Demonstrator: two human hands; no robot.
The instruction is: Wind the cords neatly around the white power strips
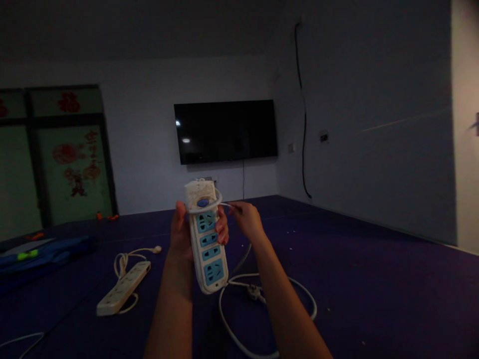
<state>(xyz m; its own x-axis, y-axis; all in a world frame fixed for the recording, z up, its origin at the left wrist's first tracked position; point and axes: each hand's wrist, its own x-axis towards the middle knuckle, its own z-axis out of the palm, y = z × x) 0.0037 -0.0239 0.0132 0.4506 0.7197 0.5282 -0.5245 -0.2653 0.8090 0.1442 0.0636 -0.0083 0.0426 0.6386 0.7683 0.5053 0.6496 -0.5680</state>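
Note:
A white power strip with light-blue sockets and a dark blue switch is held up, slightly tilted, in front of me. My left hand is wrapped round it from behind, thumb on the left edge and fingertips on the right. The strip's white cord crosses its front just below the switch. To the right, my right hand pinches that cord. The rest of the cord lies in loose loops on the dark purple surface, with its plug near my right forearm.
A second white power strip lies at left, its cord bundled and its plug beyond it. Folded blue cloth lies farther left. A white cable is at lower left. A television hangs on the far wall.

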